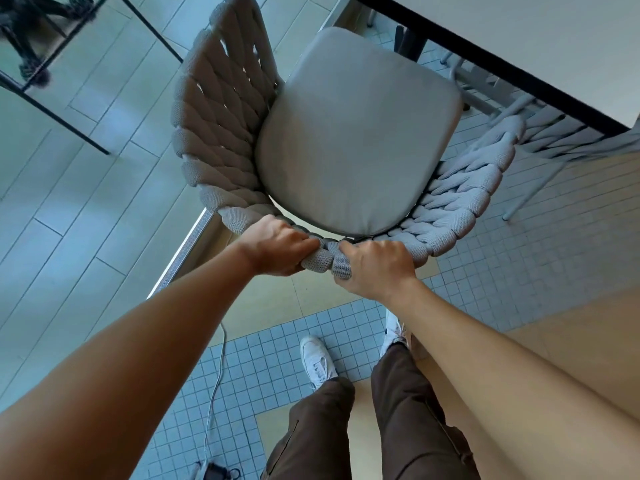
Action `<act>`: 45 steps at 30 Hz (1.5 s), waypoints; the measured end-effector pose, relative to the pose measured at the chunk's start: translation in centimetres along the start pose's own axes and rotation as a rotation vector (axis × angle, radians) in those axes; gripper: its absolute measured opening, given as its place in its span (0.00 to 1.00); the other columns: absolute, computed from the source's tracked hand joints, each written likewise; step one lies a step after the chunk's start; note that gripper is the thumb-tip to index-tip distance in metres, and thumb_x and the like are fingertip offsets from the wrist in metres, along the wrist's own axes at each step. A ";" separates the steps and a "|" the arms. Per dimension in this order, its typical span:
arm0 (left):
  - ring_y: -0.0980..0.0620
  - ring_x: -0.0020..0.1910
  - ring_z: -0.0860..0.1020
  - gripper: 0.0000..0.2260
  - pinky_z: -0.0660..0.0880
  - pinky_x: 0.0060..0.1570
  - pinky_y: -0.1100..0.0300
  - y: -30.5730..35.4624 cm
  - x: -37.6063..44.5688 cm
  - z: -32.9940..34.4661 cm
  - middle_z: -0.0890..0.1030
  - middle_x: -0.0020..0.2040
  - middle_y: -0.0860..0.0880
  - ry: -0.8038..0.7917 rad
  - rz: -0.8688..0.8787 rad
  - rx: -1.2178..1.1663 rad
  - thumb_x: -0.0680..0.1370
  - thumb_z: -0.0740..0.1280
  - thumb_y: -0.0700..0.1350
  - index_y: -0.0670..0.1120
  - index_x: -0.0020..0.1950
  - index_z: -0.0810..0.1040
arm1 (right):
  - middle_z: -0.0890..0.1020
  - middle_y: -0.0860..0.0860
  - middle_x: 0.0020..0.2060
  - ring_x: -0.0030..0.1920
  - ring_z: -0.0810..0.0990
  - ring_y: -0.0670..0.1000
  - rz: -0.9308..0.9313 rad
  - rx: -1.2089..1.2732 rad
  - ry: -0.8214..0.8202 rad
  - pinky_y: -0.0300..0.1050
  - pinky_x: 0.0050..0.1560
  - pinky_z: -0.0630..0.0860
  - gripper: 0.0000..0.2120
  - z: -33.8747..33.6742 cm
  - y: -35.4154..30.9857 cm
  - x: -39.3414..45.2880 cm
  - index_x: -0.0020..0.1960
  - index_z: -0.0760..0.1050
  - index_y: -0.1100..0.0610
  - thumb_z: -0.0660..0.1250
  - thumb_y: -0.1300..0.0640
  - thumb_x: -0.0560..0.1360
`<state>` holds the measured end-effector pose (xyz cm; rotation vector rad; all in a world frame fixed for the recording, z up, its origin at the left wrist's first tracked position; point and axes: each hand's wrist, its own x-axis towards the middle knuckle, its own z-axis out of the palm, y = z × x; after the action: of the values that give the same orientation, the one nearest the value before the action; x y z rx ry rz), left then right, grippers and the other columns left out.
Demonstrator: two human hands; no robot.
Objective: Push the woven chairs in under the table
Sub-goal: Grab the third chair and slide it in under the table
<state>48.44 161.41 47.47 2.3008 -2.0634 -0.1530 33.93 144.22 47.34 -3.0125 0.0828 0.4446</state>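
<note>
Both hands grip the back of a woven chair that faces the table.

The table (540, 39) fills the upper right of the frame, its dark edge running diagonally down to the right. The woven chair (214, 133) sits at centre, its front-to-back line running from the hands at lower centre up toward the table, the seat's front nearest the table edge but not yet under it. Its grey cushion (353, 133) lies flat in the seat. A second woven chair (554, 133) sits at right, partly under the table. The left hand (277, 245) and right hand (375, 263) are each curled tight over the braided top rim, close together.
</note>
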 end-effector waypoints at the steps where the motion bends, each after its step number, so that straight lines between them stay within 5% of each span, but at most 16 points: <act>1: 0.44 0.28 0.80 0.08 0.70 0.25 0.58 -0.4 0.1 0.1 0.81 0.34 0.50 0.001 -0.001 0.002 0.72 0.71 0.51 0.47 0.43 0.78 | 0.84 0.51 0.39 0.41 0.84 0.60 0.009 -0.006 0.002 0.49 0.39 0.71 0.23 -0.1 0.0 0.3 0.56 0.76 0.49 0.69 0.34 0.70; 8: 0.42 0.35 0.82 0.10 0.75 0.30 0.55 -2.6 0.4 0.6 0.84 0.40 0.49 -0.036 -0.025 0.018 0.77 0.64 0.54 0.48 0.47 0.78 | 0.83 0.51 0.39 0.42 0.84 0.59 0.018 -0.011 0.013 0.48 0.38 0.66 0.21 -0.7 -0.1 2.5 0.54 0.77 0.48 0.69 0.34 0.69; 17: 0.41 0.33 0.81 0.12 0.67 0.32 0.58 -2.5 1.3 0.8 0.84 0.39 0.50 -0.059 -0.134 0.091 0.76 0.62 0.56 0.50 0.47 0.80 | 0.82 0.53 0.37 0.40 0.83 0.61 -0.025 0.014 0.016 0.48 0.38 0.66 0.21 -1.3 1.2 3.4 0.53 0.78 0.48 0.69 0.35 0.68; 28: 0.43 0.36 0.82 0.12 0.69 0.33 0.58 -1.2 1.9 0.7 0.84 0.41 0.52 -0.067 -0.195 0.037 0.75 0.64 0.56 0.50 0.48 0.80 | 0.82 0.51 0.37 0.39 0.82 0.60 0.021 0.027 0.015 0.47 0.37 0.67 0.21 -0.9 2.1 2.7 0.50 0.76 0.48 0.69 0.34 0.67; 31: 0.45 0.45 0.82 0.13 0.75 0.44 0.54 -0.2 2.2 0.0 0.84 0.46 0.52 -0.135 -0.296 -0.001 0.75 0.64 0.56 0.51 0.54 0.80 | 0.83 0.50 0.41 0.42 0.83 0.59 0.053 0.069 -0.004 0.47 0.38 0.68 0.20 -1.2 1.8 2.5 0.51 0.74 0.49 0.69 0.36 0.68; 38: 0.48 0.64 0.75 0.35 0.65 0.69 0.51 2.5 2.3 -2.2 0.79 0.64 0.53 -0.336 -0.453 -0.013 0.70 0.60 0.75 0.52 0.68 0.74 | 0.82 0.54 0.57 0.58 0.79 0.60 -0.034 0.144 -0.110 0.54 0.55 0.71 0.28 -2.8 2.1 1.0 0.59 0.70 0.56 0.63 0.33 0.74; 45: 0.47 0.73 0.67 0.38 0.60 0.73 0.50 5.5 2.7 -4.9 0.73 0.72 0.49 -0.408 -0.613 -0.128 0.73 0.58 0.74 0.51 0.74 0.69 | 0.73 0.57 0.68 0.71 0.68 0.58 -0.186 0.302 -0.322 0.54 0.66 0.65 0.24 -5.7 4.9 -1.0 0.74 0.63 0.56 0.59 0.46 0.81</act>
<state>43.85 157.94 52.72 2.9145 -1.3230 -0.8048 34.22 138.76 52.64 -2.5880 -0.1394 0.8078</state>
